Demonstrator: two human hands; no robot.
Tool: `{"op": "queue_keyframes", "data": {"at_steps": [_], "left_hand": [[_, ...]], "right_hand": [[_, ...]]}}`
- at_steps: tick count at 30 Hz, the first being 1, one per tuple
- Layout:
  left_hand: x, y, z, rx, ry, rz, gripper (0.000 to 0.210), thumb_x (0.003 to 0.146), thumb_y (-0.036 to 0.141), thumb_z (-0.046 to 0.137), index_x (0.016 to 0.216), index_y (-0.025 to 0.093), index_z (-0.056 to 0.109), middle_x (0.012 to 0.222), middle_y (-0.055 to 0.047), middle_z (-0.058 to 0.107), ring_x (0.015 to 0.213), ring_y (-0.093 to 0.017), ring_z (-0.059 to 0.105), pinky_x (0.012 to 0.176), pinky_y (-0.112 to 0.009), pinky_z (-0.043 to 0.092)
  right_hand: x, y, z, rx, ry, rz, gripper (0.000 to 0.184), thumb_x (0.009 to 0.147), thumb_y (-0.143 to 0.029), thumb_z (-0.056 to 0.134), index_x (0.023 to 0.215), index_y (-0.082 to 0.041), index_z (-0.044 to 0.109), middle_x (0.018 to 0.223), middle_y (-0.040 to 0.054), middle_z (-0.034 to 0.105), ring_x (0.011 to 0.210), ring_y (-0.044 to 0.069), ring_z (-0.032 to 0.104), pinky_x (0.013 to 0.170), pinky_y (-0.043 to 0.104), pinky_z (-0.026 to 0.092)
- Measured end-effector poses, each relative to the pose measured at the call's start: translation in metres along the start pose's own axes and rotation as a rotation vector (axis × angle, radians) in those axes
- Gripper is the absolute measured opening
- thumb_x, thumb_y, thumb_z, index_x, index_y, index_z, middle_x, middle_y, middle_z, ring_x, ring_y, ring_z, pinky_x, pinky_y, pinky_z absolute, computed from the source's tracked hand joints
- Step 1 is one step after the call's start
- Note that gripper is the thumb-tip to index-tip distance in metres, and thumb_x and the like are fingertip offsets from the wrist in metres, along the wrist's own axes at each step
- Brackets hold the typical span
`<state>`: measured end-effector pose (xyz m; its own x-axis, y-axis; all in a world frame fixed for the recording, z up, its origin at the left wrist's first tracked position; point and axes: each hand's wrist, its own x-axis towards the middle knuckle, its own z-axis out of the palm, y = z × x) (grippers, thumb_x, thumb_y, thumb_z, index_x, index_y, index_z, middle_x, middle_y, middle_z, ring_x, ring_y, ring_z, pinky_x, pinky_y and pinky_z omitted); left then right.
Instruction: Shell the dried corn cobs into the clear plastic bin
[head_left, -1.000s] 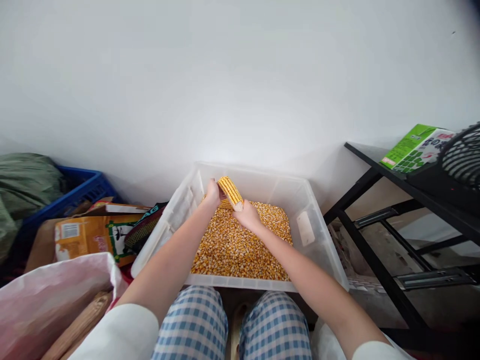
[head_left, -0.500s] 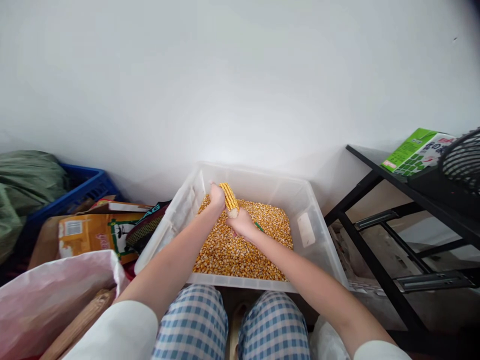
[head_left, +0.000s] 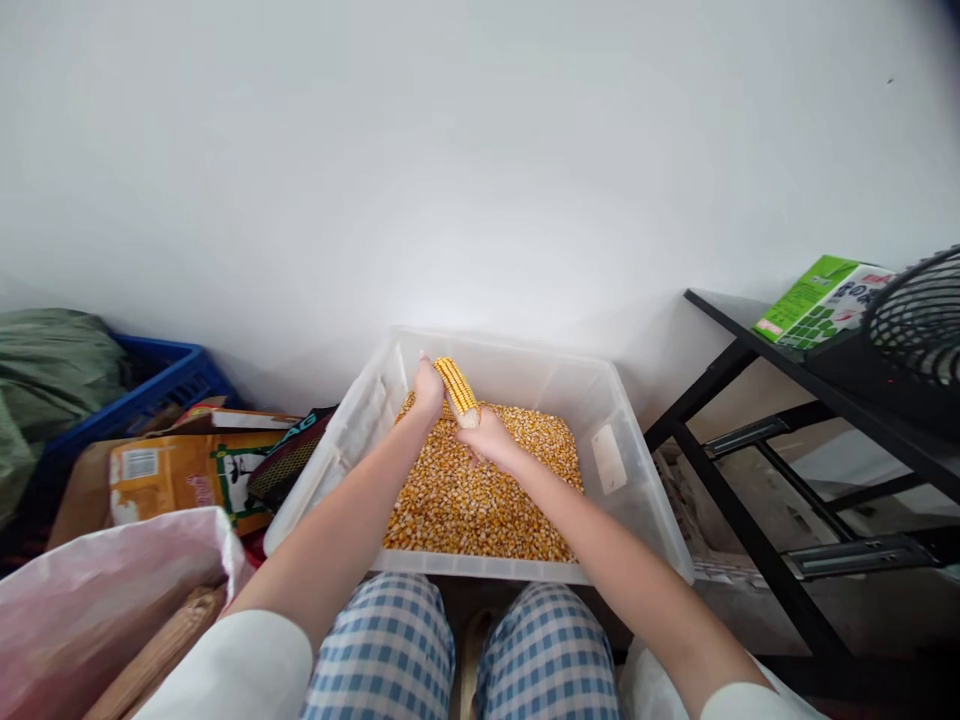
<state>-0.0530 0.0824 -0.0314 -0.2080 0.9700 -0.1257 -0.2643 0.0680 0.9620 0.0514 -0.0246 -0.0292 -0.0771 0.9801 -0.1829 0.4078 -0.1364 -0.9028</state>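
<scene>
A yellow ear of corn (head_left: 455, 387) is tilted over a clear plastic bin, its pale bare end pointing down toward me. My left hand (head_left: 429, 388) is closed around its left side, fingers mostly hidden. At the pale lower end, my right hand (head_left: 487, 438) is closed, its thumb against the ear. What lies inside the right hand is hidden; a bit of green showed beside it earlier. Below both hands, loose corn kernels (head_left: 480, 510) cover the floor of the bin (head_left: 652, 500).
To the left are a pink-white sack (head_left: 97, 570) with a bare cob-like piece in it, an orange package (head_left: 169, 475), and a blue crate (head_left: 176, 375). On the right stands a black metal rack (head_left: 735, 510) bearing a green-and-white box (head_left: 821, 300). A white wall rises behind the bin.
Both hands and the ear of corn have shifted slightly up and left. The ear leans a little more, and the green piece beside the right hand is out of sight.
</scene>
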Motion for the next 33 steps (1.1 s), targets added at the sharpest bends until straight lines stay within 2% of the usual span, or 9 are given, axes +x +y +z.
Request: {"op": "queue_keyframes", "data": {"at_steps": [5, 8, 11, 13, 16, 20, 22, 26, 33], "left_hand": [[-0.006, 0.023, 0.000, 0.204, -0.162, 0.048, 0.041, 0.076, 0.050, 0.039, 0.087, 0.016, 0.059, 0.071, -0.005, 0.060, 0.071, -0.020, 0.060, 0.058, -0.028, 0.046], [-0.015, 0.037, -0.002, 0.643, -0.487, 0.322, 0.042, 0.069, 0.054, 0.048, 0.081, 0.017, 0.064, 0.086, -0.006, 0.062, 0.085, -0.021, 0.058, 0.072, -0.027, 0.045], [-0.027, 0.043, -0.002, 1.091, -0.824, 0.560, 0.054, 0.053, 0.053, 0.063, 0.096, 0.021, 0.062, 0.104, -0.006, 0.059, 0.096, -0.023, 0.054, 0.083, -0.028, 0.040], [-0.034, 0.042, -0.002, 1.348, -0.862, 0.625, 0.064, 0.049, 0.051, 0.066, 0.104, 0.021, 0.057, 0.102, -0.007, 0.059, 0.093, -0.024, 0.055, 0.081, -0.030, 0.041], [-0.041, 0.037, 0.001, 1.590, -0.781, 0.714, 0.052, 0.055, 0.044, 0.063, 0.099, 0.018, 0.057, 0.094, -0.009, 0.061, 0.086, -0.025, 0.057, 0.074, -0.030, 0.042], [-0.051, 0.034, 0.006, 1.656, -0.810, 0.784, 0.043, 0.059, 0.040, 0.059, 0.095, 0.017, 0.057, 0.092, -0.010, 0.062, 0.085, -0.025, 0.058, 0.074, -0.031, 0.042], [-0.055, 0.034, 0.009, 1.669, -0.849, 0.747, 0.050, 0.055, 0.044, 0.062, 0.096, 0.017, 0.058, 0.095, -0.011, 0.062, 0.086, -0.026, 0.058, 0.075, -0.032, 0.042], [-0.054, 0.039, 0.008, 1.563, -1.025, 0.538, 0.056, 0.046, 0.044, 0.068, 0.096, 0.019, 0.059, 0.096, -0.007, 0.064, 0.086, -0.025, 0.059, 0.076, -0.031, 0.042], [-0.049, 0.046, -0.010, 1.117, -1.255, -0.069, 0.028, 0.057, 0.042, 0.061, 0.065, 0.015, 0.062, 0.066, -0.004, 0.065, 0.063, -0.020, 0.058, 0.065, -0.030, 0.045]], "right_hand": [[0.010, -0.001, -0.063, -0.364, -0.069, -0.106, 0.033, 0.062, -0.029, 0.058, 0.092, -0.018, 0.049, 0.075, 0.0010, 0.057, 0.047, 0.009, 0.051, 0.040, 0.019, 0.036], [0.008, -0.003, -0.090, -0.595, -0.060, -0.160, 0.033, 0.061, -0.032, 0.061, 0.089, -0.017, 0.052, 0.076, 0.0017, 0.060, 0.055, 0.011, 0.053, 0.045, 0.019, 0.035], [0.006, -0.004, -0.099, -0.819, 0.019, -0.220, 0.028, 0.061, -0.028, 0.061, 0.086, -0.018, 0.054, 0.079, 0.0027, 0.061, 0.065, 0.013, 0.054, 0.051, 0.020, 0.033], [0.005, -0.002, -0.099, -0.922, 0.056, -0.242, 0.028, 0.062, -0.026, 0.060, 0.089, -0.018, 0.054, 0.082, 0.0039, 0.062, 0.069, 0.015, 0.055, 0.053, 0.021, 0.032], [0.006, 0.002, -0.095, -0.973, 0.055, -0.283, 0.032, 0.065, -0.030, 0.060, 0.093, -0.018, 0.053, 0.085, 0.0049, 0.063, 0.073, 0.016, 0.056, 0.054, 0.022, 0.032], [0.007, 0.006, -0.092, -0.896, -0.121, -0.237, 0.038, 0.063, -0.041, 0.062, 0.092, -0.019, 0.053, 0.084, 0.0027, 0.063, 0.067, 0.015, 0.056, 0.053, 0.021, 0.033], [0.006, 0.007, -0.090, -0.920, -0.160, -0.237, 0.033, 0.065, -0.038, 0.061, 0.091, -0.019, 0.053, 0.085, 0.0023, 0.063, 0.069, 0.015, 0.057, 0.055, 0.022, 0.035], [-0.001, -0.001, -0.077, -1.128, 0.010, -0.418, 0.024, 0.074, -0.033, 0.053, 0.094, -0.020, 0.052, 0.090, 0.0051, 0.061, 0.080, 0.018, 0.056, 0.064, 0.026, 0.037], [-0.008, -0.010, -0.058, -1.371, 0.232, -0.750, 0.018, 0.085, -0.020, 0.037, 0.099, -0.016, 0.049, 0.094, 0.0109, 0.054, 0.092, 0.023, 0.046, 0.080, 0.034, 0.034]]}}
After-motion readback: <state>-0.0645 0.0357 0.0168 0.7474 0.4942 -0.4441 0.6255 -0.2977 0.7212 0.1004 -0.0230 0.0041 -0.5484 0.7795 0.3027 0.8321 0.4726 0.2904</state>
